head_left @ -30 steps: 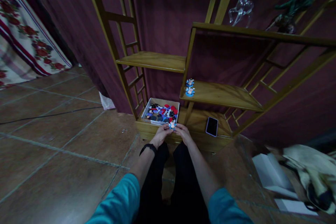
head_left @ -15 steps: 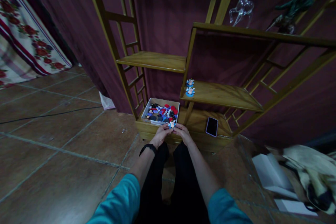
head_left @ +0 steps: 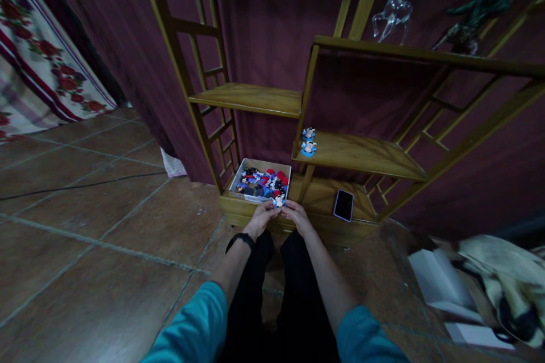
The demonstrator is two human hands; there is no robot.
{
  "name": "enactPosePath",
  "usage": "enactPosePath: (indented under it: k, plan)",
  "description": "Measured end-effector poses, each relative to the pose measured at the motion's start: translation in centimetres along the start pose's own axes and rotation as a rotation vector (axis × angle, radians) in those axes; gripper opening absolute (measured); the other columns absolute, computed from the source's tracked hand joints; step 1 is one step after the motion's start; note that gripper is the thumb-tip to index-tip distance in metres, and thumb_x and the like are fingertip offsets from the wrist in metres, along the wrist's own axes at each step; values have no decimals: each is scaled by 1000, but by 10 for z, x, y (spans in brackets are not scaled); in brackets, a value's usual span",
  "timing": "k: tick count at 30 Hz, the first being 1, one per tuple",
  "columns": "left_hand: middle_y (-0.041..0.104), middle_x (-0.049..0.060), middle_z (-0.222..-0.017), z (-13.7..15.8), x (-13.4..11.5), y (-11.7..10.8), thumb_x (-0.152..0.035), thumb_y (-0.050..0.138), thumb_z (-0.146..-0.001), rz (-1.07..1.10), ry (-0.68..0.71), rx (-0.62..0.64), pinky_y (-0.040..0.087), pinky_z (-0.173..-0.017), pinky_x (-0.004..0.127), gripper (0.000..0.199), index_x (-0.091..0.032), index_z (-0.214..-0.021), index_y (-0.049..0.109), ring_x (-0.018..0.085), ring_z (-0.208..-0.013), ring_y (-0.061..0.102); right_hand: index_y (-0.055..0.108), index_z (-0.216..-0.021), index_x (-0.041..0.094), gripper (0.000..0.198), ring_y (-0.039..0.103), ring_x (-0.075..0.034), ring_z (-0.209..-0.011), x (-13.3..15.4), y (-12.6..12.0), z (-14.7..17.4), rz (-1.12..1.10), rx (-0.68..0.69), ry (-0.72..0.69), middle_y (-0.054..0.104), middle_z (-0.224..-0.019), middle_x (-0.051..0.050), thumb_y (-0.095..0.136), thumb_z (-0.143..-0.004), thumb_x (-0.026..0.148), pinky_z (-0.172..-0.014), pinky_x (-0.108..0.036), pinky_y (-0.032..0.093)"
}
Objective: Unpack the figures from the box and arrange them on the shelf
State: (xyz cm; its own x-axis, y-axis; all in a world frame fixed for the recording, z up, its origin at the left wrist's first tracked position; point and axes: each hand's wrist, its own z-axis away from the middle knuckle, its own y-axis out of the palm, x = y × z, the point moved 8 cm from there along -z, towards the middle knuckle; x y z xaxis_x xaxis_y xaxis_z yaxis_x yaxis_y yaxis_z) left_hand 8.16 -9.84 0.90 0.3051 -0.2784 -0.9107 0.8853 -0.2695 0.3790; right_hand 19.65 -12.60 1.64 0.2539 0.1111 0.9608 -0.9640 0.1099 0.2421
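Note:
Between my two hands is a small blue and white figurine (head_left: 279, 202), held just in front of a cardboard box. My left hand (head_left: 263, 218) grips its left side, and my right hand (head_left: 297, 215) pinches it from the right. The open box (head_left: 260, 199) is filled with several small figures in red, black, purple and white. Two similar blue-based figurines, a front one (head_left: 309, 148) and a rear one (head_left: 309, 134), stand at the left end of the middle shelf (head_left: 361, 154).
A phone (head_left: 343, 205) lies on the bottom shelf to the right. Higher up stand a clear glass deer (head_left: 395, 11) and a dark green statuette (head_left: 470, 22). Wooden posts frame the shelves. White boxes (head_left: 445, 283) and a pale cloth bag (head_left: 506, 272) are on the floor at right.

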Motion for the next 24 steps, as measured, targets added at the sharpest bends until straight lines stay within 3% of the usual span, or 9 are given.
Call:
enactPosePath:
  k: [24]
  plan:
    - [64, 3, -78, 0, 0, 0, -22, 80, -52, 37, 2, 7, 40, -59, 20, 37, -14, -85, 66, 9, -64, 55, 65, -97, 21, 43, 64, -18, -85, -3, -1, -3, -30, 19, -10, 67, -100, -5, 72, -59, 39, -77, -31, 50]
